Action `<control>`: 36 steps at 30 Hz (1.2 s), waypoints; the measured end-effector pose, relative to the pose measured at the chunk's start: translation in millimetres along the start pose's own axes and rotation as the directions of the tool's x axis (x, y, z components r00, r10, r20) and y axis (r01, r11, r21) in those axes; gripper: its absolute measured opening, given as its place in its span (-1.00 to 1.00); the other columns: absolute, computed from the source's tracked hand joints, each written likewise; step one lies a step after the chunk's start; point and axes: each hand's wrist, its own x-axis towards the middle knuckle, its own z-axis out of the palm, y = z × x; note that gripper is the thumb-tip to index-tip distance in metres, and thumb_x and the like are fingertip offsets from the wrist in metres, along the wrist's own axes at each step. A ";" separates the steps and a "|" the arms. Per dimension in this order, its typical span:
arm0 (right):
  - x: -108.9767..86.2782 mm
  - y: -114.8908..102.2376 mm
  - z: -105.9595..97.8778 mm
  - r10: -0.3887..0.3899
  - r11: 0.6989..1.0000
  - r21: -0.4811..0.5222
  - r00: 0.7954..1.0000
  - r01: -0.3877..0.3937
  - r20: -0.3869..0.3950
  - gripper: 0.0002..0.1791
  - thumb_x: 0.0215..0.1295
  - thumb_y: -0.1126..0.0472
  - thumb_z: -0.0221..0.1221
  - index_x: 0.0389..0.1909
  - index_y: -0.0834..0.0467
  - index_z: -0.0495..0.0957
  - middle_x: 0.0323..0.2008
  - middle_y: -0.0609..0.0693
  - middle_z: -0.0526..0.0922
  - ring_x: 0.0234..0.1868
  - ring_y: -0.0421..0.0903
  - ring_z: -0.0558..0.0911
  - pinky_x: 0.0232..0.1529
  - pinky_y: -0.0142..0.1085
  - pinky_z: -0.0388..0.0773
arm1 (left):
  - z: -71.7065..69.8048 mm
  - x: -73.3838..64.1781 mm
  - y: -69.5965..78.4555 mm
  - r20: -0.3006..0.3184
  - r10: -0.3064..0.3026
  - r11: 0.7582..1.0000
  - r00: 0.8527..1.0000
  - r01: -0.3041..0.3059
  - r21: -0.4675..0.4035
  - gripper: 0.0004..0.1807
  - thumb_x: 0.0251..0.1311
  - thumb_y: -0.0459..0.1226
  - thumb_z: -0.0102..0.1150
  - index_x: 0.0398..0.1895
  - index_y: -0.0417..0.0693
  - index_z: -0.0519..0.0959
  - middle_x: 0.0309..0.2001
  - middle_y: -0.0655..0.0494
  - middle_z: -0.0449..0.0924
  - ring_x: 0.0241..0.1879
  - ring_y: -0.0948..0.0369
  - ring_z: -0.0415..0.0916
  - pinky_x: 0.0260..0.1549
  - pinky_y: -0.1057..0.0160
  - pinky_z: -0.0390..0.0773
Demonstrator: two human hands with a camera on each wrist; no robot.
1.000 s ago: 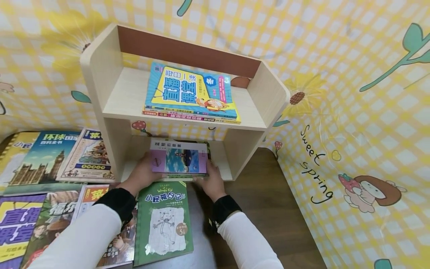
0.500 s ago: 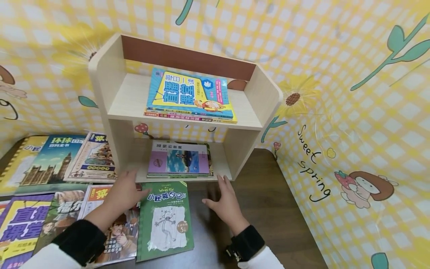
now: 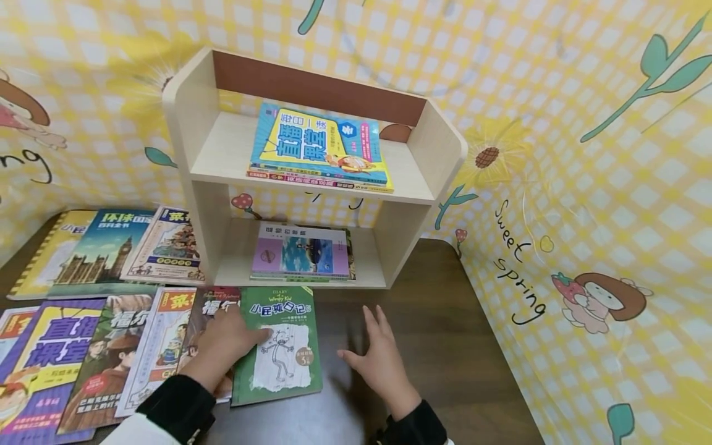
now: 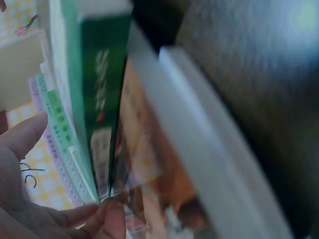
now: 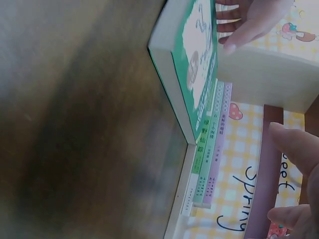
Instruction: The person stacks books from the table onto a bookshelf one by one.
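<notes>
A green book (image 3: pixel 280 355) with a stick-figure drawing lies face up at the front, below the small wooden bookshelf (image 3: pixel 311 196). My left hand (image 3: pixel 225 337) is at its left edge, the thumb extended over the cover. In the left wrist view, the fingertips of the left hand (image 4: pixel 75 214) are by the lower edge of the green spine (image 4: pixel 102 109), and the thumb is apart from the fingers. To the right of that book, my right hand (image 3: pixel 381 358) hovers over the table with spread fingers, holding nothing. Its fingers also show in the right wrist view.
A purple-covered book (image 3: pixel 303 250) tops a stack on the lower shelf. On the upper shelf lies a stack under a blue-and-yellow book (image 3: pixel 319 145). Several magazines and books, including a teal one (image 3: pixel 100 253), cover the table's left side. Dark wooden tabletop (image 3: pixel 456 371) extends to the right.
Both hands have let go of the purple-topped stack and left it on the lower shelf. The left hand has come down to the green book; the right has drawn back from the shelf.
</notes>
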 end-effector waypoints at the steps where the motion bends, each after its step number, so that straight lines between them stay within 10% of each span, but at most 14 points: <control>1: -2.3 0.8 0.8 0.004 1.000 0.003 1.000 -0.004 0.010 0.03 0.04 0.04 0.45 0.48 0.14 0.11 0.49 0.25 -0.04 0.42 0.31 0.13 0.22 0.19 0.33 | 2.9 -0.4 1.3 -0.005 -0.007 1.000 1.000 0.007 -0.001 0.15 -0.04 0.17 0.36 0.30 -0.58 0.10 0.11 -0.63 0.21 0.06 -0.46 0.26 -0.08 -0.48 0.25; 20: -26.0 -2.1 8.4 0.026 0.999 -0.020 0.999 -0.026 0.023 0.02 0.05 0.07 0.44 0.49 0.14 0.09 0.49 0.25 -0.04 0.41 0.29 0.15 0.19 0.17 0.36 | 20.0 -3.0 25.0 -0.120 -0.051 0.998 0.991 0.054 0.016 0.17 -0.18 -0.04 0.55 0.20 -0.71 0.04 -0.04 -0.70 0.21 -0.06 -0.48 0.29 -0.14 -0.26 0.45; 31: -31.0 -0.9 11.6 0.035 0.999 -0.026 0.999 -0.034 0.028 0.02 0.08 0.09 0.42 0.50 0.13 0.06 0.49 0.26 -0.05 0.40 0.31 0.17 0.19 0.20 0.36 | 10.4 1.5 12.9 -0.019 -0.068 0.997 0.997 0.069 0.024 -0.08 -0.12 0.02 0.50 -0.01 -0.66 0.36 -0.16 -0.52 0.38 -0.16 -0.22 0.39 -0.22 -0.12 0.49; 36: -32.7 1.8 13.2 0.044 0.999 -0.033 0.999 -0.044 0.020 0.02 0.07 0.10 0.42 0.49 0.13 0.07 0.49 0.26 -0.04 0.40 0.31 0.16 0.19 0.21 0.34 | 13.5 1.3 3.4 -0.008 -0.012 0.991 1.000 0.011 -0.133 -0.05 -0.02 -0.09 0.45 0.11 -0.71 0.17 -0.01 -0.58 0.31 -0.05 -0.29 0.38 -0.06 -0.19 0.46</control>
